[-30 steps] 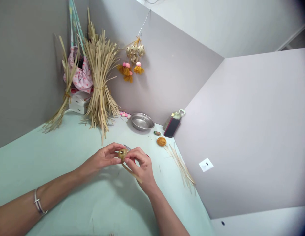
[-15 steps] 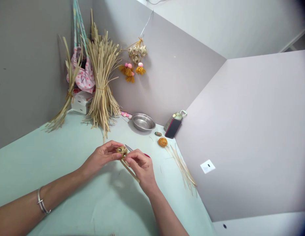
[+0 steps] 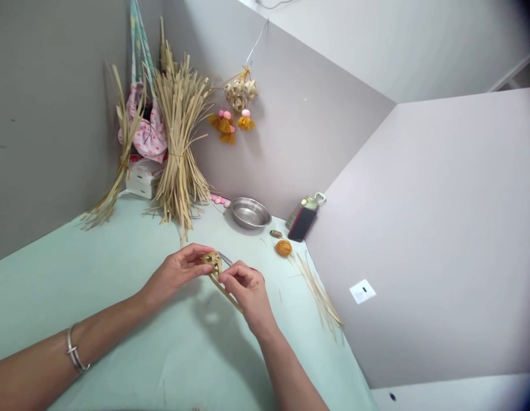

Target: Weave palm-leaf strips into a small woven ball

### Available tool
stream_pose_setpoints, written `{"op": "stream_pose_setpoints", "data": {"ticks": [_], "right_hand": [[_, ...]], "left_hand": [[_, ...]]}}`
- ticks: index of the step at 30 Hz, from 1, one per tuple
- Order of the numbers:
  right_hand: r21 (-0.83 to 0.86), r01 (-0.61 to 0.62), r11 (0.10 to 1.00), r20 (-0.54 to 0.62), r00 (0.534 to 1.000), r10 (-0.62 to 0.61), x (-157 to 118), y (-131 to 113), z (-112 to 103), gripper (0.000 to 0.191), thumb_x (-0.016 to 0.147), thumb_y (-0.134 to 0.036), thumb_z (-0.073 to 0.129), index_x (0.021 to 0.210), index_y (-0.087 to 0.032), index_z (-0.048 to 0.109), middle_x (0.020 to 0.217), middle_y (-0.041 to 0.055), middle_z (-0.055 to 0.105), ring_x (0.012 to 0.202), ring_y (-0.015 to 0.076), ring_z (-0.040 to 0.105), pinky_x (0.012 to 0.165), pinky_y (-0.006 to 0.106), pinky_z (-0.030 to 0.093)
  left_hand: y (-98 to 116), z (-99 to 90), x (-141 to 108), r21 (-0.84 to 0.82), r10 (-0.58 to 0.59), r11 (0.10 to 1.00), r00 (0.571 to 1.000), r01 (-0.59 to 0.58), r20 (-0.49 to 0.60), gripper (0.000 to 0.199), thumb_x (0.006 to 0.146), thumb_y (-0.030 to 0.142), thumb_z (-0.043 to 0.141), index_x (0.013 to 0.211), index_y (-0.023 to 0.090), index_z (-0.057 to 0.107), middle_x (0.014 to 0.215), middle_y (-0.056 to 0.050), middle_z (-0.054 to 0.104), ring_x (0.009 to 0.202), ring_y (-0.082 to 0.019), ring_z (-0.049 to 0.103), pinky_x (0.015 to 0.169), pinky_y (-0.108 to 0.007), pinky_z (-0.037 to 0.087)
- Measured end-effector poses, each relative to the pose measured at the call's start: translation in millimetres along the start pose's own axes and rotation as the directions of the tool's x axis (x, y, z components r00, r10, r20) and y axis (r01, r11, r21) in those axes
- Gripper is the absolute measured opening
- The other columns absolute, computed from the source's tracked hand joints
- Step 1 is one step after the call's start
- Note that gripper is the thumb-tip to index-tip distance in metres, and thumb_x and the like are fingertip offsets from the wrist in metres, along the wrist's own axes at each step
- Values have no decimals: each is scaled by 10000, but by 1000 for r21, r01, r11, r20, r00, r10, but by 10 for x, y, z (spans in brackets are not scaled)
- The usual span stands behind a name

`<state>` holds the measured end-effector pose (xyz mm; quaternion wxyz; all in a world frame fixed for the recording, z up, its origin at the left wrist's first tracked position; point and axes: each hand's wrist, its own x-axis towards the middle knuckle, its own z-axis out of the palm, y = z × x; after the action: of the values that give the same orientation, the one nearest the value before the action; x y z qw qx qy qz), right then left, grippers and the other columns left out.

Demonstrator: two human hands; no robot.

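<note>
A small woven straw ball (image 3: 211, 260) is held above the green table, between the thumb and fingers of my left hand (image 3: 185, 267). My right hand (image 3: 246, 288), on the ball's right side, pinches a straw strip at its edge. Another strip (image 3: 226, 294) hangs from the ball down toward my right wrist. Scissors (image 3: 225, 259) with a grey blade and red handle are partly hidden behind my right hand; whether that hand touches them cannot be made out.
Behind the hands stand a large straw bundle (image 3: 179, 154), a metal bowl (image 3: 250, 213) and a phone (image 3: 302, 223) leaning on a jar. An orange yarn ball (image 3: 283, 248) and loose strips (image 3: 318, 291) lie on the right. Woven balls (image 3: 238, 94) hang on the wall.
My right hand has moved slightly right, away from the ball, drawing the pinched strip out a little. My left hand stays almost where it was, around the ball.
</note>
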<state>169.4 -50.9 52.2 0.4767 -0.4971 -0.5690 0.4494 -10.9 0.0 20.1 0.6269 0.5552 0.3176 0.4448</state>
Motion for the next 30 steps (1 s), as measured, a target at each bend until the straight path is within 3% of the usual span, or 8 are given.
{"op": "stream_pose_setpoints", "data": {"ticks": [2, 4, 13, 20, 30], "right_hand": [[51, -129, 990, 50, 991, 127, 4, -6, 1, 193, 777, -308, 679, 648, -174, 630, 564, -43, 466, 505, 86, 360, 489, 238, 260], [58, -177, 982, 89, 981, 172, 7, -4, -6, 169, 766, -294, 666, 655, -173, 626, 531, -48, 457, 493, 86, 346, 483, 233, 245], [38, -145, 989, 115, 983, 140, 17, 70, -33, 111, 759, -220, 624, 673, -173, 675, 589, -29, 523, 559, 101, 418, 550, 231, 306], [-1, -127, 992, 137, 982, 126, 11, 43, -33, 126, 760, -262, 646, 665, -183, 670, 643, -22, 525, 578, 109, 434, 555, 237, 316], [110, -156, 982, 120, 982, 143, 25, 93, 33, 97, 732, -193, 606, 660, -165, 664, 592, -28, 542, 579, 108, 440, 590, 243, 330]], "left_hand": [[-15, -5, 3, 20, 18, 1000, 1000, -18, -18, 353, 806, 347, 739, 1122, 226, 636, 1134, -55, 680, 1120, -245, 609, 1002, -377, 460], [-18, 1, 1, 41, 32, 999, 999, -32, -24, 351, 804, 347, 738, 1120, 227, 644, 1135, -55, 684, 1122, -248, 612, 1006, -377, 459], [25, 50, -27, 143, 109, 984, 993, -102, -46, 363, 778, 366, 751, 1105, 228, 674, 1139, -67, 692, 1134, -280, 606, 980, -390, 489], [44, 59, -27, 137, 73, 988, 995, -64, -64, 353, 755, 363, 769, 1065, 214, 690, 1087, -75, 713, 1085, -285, 631, 948, -388, 501], [-68, 37, -42, 177, 124, 978, 990, -112, -60, 354, 786, 374, 757, 1101, 234, 675, 1143, -61, 673, 1122, -258, 593, 964, -359, 490]]}}
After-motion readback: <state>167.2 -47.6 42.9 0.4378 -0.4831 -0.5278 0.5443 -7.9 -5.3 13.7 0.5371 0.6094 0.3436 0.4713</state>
